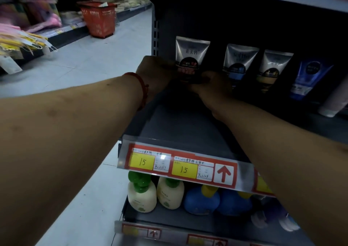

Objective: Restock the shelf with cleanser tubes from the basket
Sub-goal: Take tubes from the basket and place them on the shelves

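A silver cleanser tube with a black and red label (pixel 191 55) stands upright at the back left of the dark shelf (pixel 180 125). My left hand (pixel 156 72), with a red string on the wrist, grips its lower left side. My right hand (pixel 209 86) holds its base from the right. Two more silver tubes (pixel 239 61) (pixel 275 67) and a blue tube (pixel 308 78) stand in a row to the right. A red basket (pixel 98 19) stands on the aisle floor far behind, at the upper left.
The shelf's front rail carries yellow price tags marked 15 (pixel 143 162). Below it stand cream pump bottles with green caps (pixel 142 195) and blue bottles (pixel 201 200). A pale tube (pixel 333 102) lies at the right edge. Packaged goods fill the shelves across the aisle (pixel 22 29).
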